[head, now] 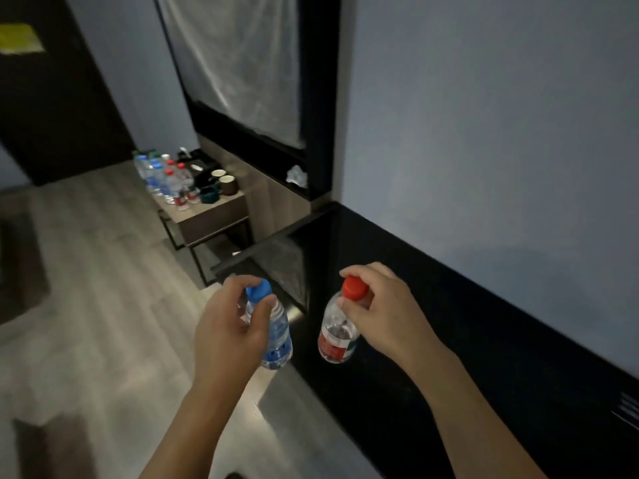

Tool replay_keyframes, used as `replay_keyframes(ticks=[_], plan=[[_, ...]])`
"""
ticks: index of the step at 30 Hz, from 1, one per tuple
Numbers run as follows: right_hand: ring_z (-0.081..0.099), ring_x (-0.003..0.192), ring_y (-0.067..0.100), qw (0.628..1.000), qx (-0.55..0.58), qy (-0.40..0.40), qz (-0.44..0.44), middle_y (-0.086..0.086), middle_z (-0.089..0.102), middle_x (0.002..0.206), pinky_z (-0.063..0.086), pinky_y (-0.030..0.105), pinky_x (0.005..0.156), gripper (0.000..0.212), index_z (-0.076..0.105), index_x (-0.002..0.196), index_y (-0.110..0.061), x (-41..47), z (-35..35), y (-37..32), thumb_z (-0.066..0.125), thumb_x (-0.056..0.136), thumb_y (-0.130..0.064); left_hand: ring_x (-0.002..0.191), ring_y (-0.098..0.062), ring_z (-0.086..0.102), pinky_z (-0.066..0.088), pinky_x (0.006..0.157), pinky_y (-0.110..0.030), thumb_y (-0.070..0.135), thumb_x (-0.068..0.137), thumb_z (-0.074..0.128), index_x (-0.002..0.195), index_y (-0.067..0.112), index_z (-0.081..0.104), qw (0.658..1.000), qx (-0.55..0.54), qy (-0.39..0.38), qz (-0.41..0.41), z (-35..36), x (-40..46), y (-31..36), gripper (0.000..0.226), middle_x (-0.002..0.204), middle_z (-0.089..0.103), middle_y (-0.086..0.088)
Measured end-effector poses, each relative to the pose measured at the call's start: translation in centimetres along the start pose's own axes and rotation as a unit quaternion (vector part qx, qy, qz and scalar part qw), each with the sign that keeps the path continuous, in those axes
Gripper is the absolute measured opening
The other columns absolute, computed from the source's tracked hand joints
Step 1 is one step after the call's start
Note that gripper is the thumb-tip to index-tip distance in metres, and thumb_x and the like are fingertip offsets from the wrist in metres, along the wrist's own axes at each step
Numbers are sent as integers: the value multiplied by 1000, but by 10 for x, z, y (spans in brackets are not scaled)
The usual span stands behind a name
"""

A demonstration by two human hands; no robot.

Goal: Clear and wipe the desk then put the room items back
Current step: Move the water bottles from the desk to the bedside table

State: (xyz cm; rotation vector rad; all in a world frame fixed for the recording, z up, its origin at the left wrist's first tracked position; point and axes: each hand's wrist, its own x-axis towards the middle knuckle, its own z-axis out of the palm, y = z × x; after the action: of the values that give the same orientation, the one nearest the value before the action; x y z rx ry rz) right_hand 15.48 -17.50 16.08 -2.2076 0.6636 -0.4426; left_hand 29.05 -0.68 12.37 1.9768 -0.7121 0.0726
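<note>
My left hand point(230, 328) grips a clear water bottle with a blue cap point(278, 335) by its neck, held over the floor beside the desk's edge. My right hand point(382, 309) pinches the neck of a clear bottle with a red cap and red label point(335, 340), held above the black desk point(449, 357). Both bottles hang roughly upright, close together in front of me.
A small side table point(211, 216) further left carries several blue-capped and red-capped bottles point(166, 181), mugs point(224, 183) and a dark tray. A crumpled cloth point(297, 175) lies on a ledge under the covered screen point(238, 63). Wooden floor stretches to the left.
</note>
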Motion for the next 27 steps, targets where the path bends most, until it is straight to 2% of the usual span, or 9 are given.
replay_keyframes(ticks=[4,7,10,12,16,20,22,27], plan=[[52,105,-4,997,-13,-50,-49,-24,49,114,48,19,92,40,57,123,-37,43,55,-46,70,86,-25,87,-3,64,58,71,-31,24,89,67,98,38,55,996,-58,45,-43,-60,30,-40,21,97,62,24],[53,101,-6,997,-8,-46,-53,-25,52,110,46,15,85,37,60,115,-41,79,98,-81,72,83,-27,89,5,61,56,69,-25,25,89,67,98,41,53,997,-47,52,-44,-112,62,-72,23,99,60,30],[51,98,-12,997,5,-48,-57,-24,52,108,41,6,72,35,60,113,-41,110,142,-117,73,84,-26,93,-4,62,55,72,-27,26,89,67,102,40,55,998,-15,49,-36,-160,96,-105,22,102,61,22],[49,99,-13,997,22,-36,-58,-24,52,109,40,6,75,35,61,113,-40,128,175,-136,73,83,-26,94,-10,63,55,73,-29,27,90,67,105,35,56,999,-2,40,-35,-186,117,-129,20,105,62,18],[50,103,-9,998,28,-47,-43,-26,51,109,39,10,83,31,60,109,-38,161,226,-159,72,84,-25,98,-13,63,56,80,-34,23,90,66,105,31,58,998,-23,33,-45,-211,163,-174,19,106,64,13],[52,105,-1,999,18,-38,-4,-22,52,111,43,16,85,31,59,110,-38,201,255,-167,72,84,-28,98,0,62,56,84,-32,18,88,68,101,29,60,991,-88,37,-94,-209,208,-217,19,102,65,15],[52,105,1,999,15,-44,15,-22,52,111,48,24,91,32,60,112,-36,227,272,-170,73,84,-28,94,4,62,57,82,-33,15,88,69,98,28,62,986,-114,31,-119,-204,234,-240,18,100,65,14],[54,107,6,997,20,-61,41,-22,52,110,52,38,95,31,60,106,-38,318,324,-177,75,82,-26,95,2,62,56,71,-18,18,88,70,96,31,62,984,-127,12,-128,-199,314,-285,17,97,65,19]])
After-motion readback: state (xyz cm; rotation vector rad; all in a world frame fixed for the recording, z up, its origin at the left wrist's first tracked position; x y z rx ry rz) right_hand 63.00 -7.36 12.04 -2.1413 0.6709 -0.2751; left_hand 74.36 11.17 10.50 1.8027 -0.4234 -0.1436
